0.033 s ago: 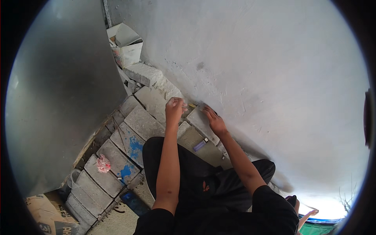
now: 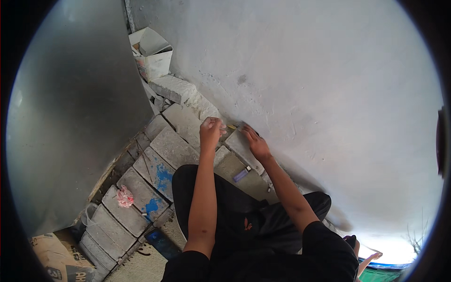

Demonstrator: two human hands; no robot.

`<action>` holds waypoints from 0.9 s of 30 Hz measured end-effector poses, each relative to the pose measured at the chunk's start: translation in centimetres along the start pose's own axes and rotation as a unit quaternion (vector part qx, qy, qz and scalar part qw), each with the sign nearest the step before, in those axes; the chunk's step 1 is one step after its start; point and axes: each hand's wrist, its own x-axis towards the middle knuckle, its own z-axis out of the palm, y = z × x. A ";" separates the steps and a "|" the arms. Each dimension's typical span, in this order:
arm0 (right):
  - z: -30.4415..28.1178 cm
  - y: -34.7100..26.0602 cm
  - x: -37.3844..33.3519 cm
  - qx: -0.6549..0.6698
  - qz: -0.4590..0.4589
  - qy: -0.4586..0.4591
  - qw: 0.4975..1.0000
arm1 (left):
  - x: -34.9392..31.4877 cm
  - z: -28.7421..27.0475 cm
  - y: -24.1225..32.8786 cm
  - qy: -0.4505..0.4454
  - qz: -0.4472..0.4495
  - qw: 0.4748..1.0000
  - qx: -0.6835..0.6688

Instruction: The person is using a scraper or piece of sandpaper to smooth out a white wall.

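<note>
My left hand (image 2: 211, 131) is closed, its fingers curled together in a pinch beside the base of the wall. Whatever they hold, if anything, is too small to make out. Just right of those fingertips a thin yellow piece (image 2: 231, 126) shows, its kind unclear. My right hand (image 2: 256, 142) lies with fingers stretched over the far end of a grey paving block (image 2: 243, 146), close to the wall. A small dark patch or object (image 2: 241, 125) touches its fingertips. Nearer my lap, a purple lighter (image 2: 242, 174) lies on a block between my forearms.
A plastered wall (image 2: 300, 84) rises ahead and right; a grey metal panel (image 2: 75, 117) bounds the left. Paving blocks hold a crumpled pink-white plastic bag (image 2: 125, 196) and a phone (image 2: 162, 243). A white container (image 2: 157, 63) stands far left. Another person's arm (image 2: 366, 264) shows lower right.
</note>
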 end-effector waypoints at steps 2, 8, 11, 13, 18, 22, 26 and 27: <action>1.2 -0.3 2.9 -0.015 -0.008 0.006 1.000 | 0.2 0.1 -0.2 -0.003 0.000 1.000 -0.008; 2.6 -0.8 6.3 -0.009 -0.019 0.025 0.999 | 0.6 0.0 -0.1 0.014 -0.004 0.999 -0.036; 1.7 -1.7 5.3 -0.013 -0.012 -0.001 1.000 | 0.4 -0.9 0.1 0.015 0.000 1.000 -0.019; 1.1 -0.2 2.9 -0.041 -0.025 0.023 0.999 | 0.6 -0.8 0.0 0.003 0.014 1.000 -0.019; -1.5 1.4 -3.4 -0.077 -0.019 0.002 0.997 | 0.3 -1.1 -0.1 0.015 0.015 1.000 -0.003; -2.7 1.8 -5.8 -0.098 -0.010 -0.049 0.994 | 0.2 -0.8 0.0 0.019 0.026 0.999 -0.010; -2.6 0.9 -5.8 -0.089 0.009 -0.060 0.994 | -0.1 -0.8 -0.2 0.026 0.012 1.000 -0.003; -2.4 1.0 -5.9 -0.090 0.007 -0.061 0.994 | -0.1 -0.6 -0.1 0.018 0.012 1.000 0.001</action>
